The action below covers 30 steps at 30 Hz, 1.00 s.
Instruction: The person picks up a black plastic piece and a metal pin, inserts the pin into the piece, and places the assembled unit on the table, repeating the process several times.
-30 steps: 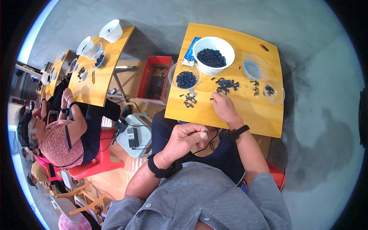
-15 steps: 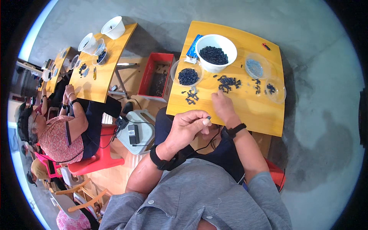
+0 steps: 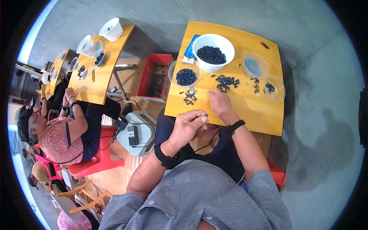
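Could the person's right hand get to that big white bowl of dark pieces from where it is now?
Probably yes. The right hand rests on the yellow table, with only loose dark pieces lying between it and the white bowl; nothing tall stands in between.

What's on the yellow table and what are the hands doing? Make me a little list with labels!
Table: yellow
White bowl: full of small dark pieces
Clear dish: dark pieces too
Loose pieces: scattered on the table
Left hand: raised off the table edge, pinching one tiny dark piece
Right hand: resting on the table near the loose pieces
Beside the table: red bin
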Each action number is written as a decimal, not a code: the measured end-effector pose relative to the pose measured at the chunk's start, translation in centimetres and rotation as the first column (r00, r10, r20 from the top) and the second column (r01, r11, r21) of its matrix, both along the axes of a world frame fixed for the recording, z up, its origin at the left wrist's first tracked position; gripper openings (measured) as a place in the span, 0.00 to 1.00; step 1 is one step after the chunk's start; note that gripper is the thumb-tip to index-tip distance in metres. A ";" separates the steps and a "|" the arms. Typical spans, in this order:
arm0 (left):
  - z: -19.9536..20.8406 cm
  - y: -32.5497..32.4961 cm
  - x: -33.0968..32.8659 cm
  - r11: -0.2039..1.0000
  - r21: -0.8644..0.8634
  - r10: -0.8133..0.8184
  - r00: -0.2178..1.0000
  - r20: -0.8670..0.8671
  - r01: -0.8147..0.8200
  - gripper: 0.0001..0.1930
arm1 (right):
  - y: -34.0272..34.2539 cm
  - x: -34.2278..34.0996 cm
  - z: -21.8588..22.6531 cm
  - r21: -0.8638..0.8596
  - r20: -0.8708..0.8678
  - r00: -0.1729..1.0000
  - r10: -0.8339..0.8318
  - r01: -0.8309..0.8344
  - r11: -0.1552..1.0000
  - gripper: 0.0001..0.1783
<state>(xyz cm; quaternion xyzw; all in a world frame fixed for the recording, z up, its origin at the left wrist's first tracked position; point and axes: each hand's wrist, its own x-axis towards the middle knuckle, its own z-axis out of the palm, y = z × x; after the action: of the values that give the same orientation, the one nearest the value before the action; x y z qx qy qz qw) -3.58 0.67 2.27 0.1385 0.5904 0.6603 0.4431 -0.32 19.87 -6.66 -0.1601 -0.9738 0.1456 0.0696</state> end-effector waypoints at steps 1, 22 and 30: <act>0.2 0.0 0.0 0.998 0.062 0.005 1.000 -0.025 -0.004 0.05 | 0.0 0.0 0.1 0.007 0.012 1.000 0.022 -0.023 1.000 0.06; 4.8 -0.4 0.5 0.958 0.282 0.066 0.995 -0.076 -0.042 0.05 | -3.4 4.6 11.4 -0.963 -0.231 0.858 -0.459 -0.132 0.237 0.06; 5.2 0.0 1.3 0.962 0.271 0.058 0.995 -0.076 -0.035 0.05 | -5.3 7.3 15.5 -0.865 -0.488 0.807 -0.332 -0.398 0.306 0.06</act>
<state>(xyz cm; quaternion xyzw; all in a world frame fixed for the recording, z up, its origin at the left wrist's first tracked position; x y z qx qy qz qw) -2.32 0.66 7.52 0.2109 0.5163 0.7382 0.3795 6.95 14.55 8.84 -0.0939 -0.6229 0.7332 0.2560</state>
